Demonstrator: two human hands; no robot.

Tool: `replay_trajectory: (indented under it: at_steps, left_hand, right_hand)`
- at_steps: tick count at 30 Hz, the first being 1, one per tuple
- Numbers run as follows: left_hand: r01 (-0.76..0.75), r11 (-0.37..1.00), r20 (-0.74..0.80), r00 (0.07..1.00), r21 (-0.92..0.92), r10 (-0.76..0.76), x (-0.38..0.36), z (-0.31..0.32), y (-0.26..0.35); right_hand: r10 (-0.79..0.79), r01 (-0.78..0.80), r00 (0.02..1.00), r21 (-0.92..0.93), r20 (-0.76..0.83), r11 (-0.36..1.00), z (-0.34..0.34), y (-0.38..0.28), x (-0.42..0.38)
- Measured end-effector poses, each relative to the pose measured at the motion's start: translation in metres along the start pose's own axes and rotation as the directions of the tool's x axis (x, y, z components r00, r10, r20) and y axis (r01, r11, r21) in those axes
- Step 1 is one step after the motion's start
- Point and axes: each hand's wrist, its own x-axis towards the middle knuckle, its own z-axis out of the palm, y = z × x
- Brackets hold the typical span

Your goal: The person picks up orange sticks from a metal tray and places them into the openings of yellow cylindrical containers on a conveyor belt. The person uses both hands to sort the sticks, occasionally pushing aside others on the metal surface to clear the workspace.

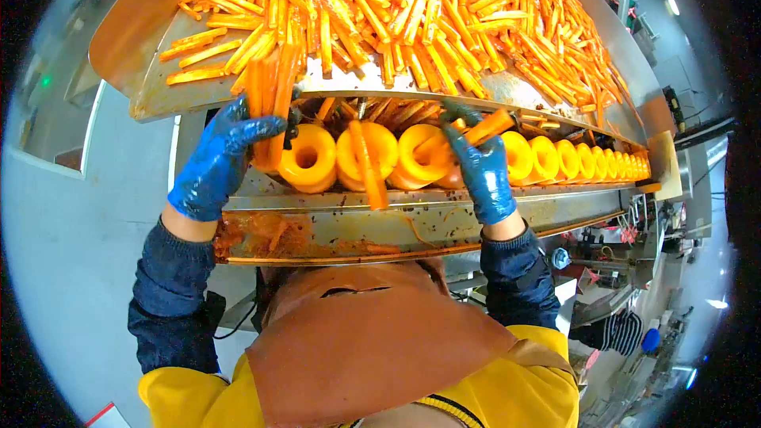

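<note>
In a blue glove, my left hand (230, 147) is closed around an upright bundle of orange, oily food sticks (272, 91) at the leftmost yellow cup. My right hand (479, 154), also gloved in blue, grips a short orange stick piece (490, 127) between thumb and fingers. A row of yellow ring-shaped cups (307, 157) with round holes runs between my hands and off to the right. One loose orange stick (367, 166) leans over the second cup. Another stick end shows by the third cup (422, 157), close to my right hand.
A metal tray (158, 99) heaped with orange sticks (380, 8) lies beyond the cups. Nearer me runs a metal ledge (357, 226) smeared with red sauce at its left. A brown apron (372, 349) covers my front. A person in striped clothing (622, 333) is at lower right.
</note>
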Motion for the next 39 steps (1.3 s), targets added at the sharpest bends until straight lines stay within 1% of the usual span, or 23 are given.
replay_trajectory:
  at_steps: [2,4,6,8,10,11,14,16,18,19,21,23,24,25,26,28,30,31,32,34,36,38,39]
  left_hand:
    - [0.048,0.999,-0.018,0.999,0.000,-0.048,-0.008,0.000,-0.010]
    - [0.031,0.999,-0.035,0.999,-0.017,-0.031,-0.012,0.005,-0.020]
    - [0.067,0.996,-0.055,0.996,-0.053,-0.069,-0.018,0.014,-0.024]
    - [0.047,0.996,-0.114,0.992,-0.072,-0.055,-0.026,0.028,-0.022]
    - [0.041,0.996,-0.093,0.995,-0.073,-0.048,-0.033,0.027,-0.023]
    - [0.044,0.998,-0.122,0.991,-0.046,-0.049,-0.036,0.027,-0.023]
    - [0.039,0.998,-0.158,0.986,-0.046,-0.045,-0.036,0.026,-0.024]
    - [0.033,0.997,-0.166,0.985,-0.073,-0.045,-0.032,0.030,-0.028]
    - [-0.041,0.963,-0.109,0.994,-0.268,0.012,-0.020,0.038,-0.031]
    - [-0.391,0.888,0.056,0.919,0.241,0.389,-0.008,0.041,-0.049]
    - [-0.373,0.908,0.079,0.928,0.190,0.364,0.005,0.050,-0.061]
    - [-0.355,0.935,0.092,0.931,0.000,0.354,0.015,0.073,-0.062]
    - [-0.357,0.934,0.101,0.929,-0.001,0.356,0.016,0.076,-0.060]
    - [-0.341,0.937,0.104,0.937,0.072,0.333,0.015,0.078,-0.057]
    - [-0.321,0.936,0.103,0.945,0.142,0.309,0.015,0.082,-0.055]
    - [-0.396,0.917,0.123,0.913,0.040,0.389,0.013,0.095,-0.050]
    - [-0.510,0.849,0.083,0.860,0.134,0.504,0.014,0.100,-0.050]
    - [-0.424,0.895,0.037,0.905,0.140,0.423,0.015,0.100,-0.051]
    - [-0.426,0.894,0.048,0.905,0.139,0.423,0.016,0.100,-0.050]
    - [-0.199,0.974,-0.006,0.980,-0.112,0.199,0.017,0.099,-0.049]
    - [-0.291,0.956,0.001,0.957,-0.036,0.291,0.012,0.095,-0.047]
    - [-0.484,0.830,0.006,0.865,0.277,0.502,0.004,0.092,-0.043]
    - [-0.446,0.881,0.015,0.893,0.157,0.449,0.004,0.095,-0.034]
  right_hand:
    - [-0.154,0.167,0.984,0.159,-0.089,0.973,0.003,0.006,0.000]
    - [-0.082,0.081,0.997,0.159,0.001,0.984,0.017,0.000,-0.005]
    - [-0.239,0.251,0.968,-0.190,0.080,0.949,0.027,0.011,0.005]
    - [-0.255,0.259,0.966,-0.195,0.047,0.946,0.027,0.024,0.012]
    - [-0.165,0.155,0.986,-0.404,0.011,0.902,0.011,0.020,0.017]
    - [0.015,-0.037,0.999,-0.484,-0.048,0.874,-0.001,0.005,0.014]
    - [-0.432,0.366,0.874,-0.284,-0.222,0.886,-0.007,-0.004,0.008]
    - [-0.271,0.223,0.954,-0.301,-0.128,0.927,-0.005,-0.012,-0.006]
    - [-0.273,0.240,0.960,-0.665,0.057,0.707,0.015,-0.017,-0.012]
    - [-0.192,0.261,0.965,-0.709,0.177,0.655,0.028,-0.010,-0.012]
    - [-0.121,0.317,0.942,-0.712,0.313,0.627,0.034,-0.006,-0.004]
    - [-0.083,0.232,0.964,-0.642,0.255,0.730,0.019,-0.004,0.000]
    - [-0.036,0.143,0.979,-0.556,0.199,0.819,0.009,-0.002,0.002]
    - [-0.160,0.176,0.984,-0.413,0.073,0.893,0.003,-0.001,-0.001]
    - [-0.050,0.032,0.997,-0.303,-0.052,0.952,-0.009,-0.003,-0.007]
    - [-0.101,0.049,0.939,-0.160,-0.330,0.986,-0.033,0.003,-0.015]
    - [-0.388,0.320,0.840,-0.233,-0.378,0.919,-0.048,0.013,-0.015]
    - [-0.158,0.236,0.850,0.096,-0.503,0.967,-0.043,-0.008,-0.020]
    - [-0.226,0.281,0.817,0.024,-0.531,0.960,-0.052,-0.003,-0.019]
    - [-0.307,0.226,0.825,-0.221,-0.474,0.949,-0.074,-0.004,-0.022]
    - [-0.266,0.144,0.842,-0.281,-0.469,0.949,-0.087,-0.009,-0.021]
    - [-0.044,-0.126,0.951,-0.513,-0.306,0.849,-0.095,-0.009,-0.014]
    - [0.087,-0.153,0.983,-0.466,-0.161,0.872,-0.094,-0.009,-0.011]
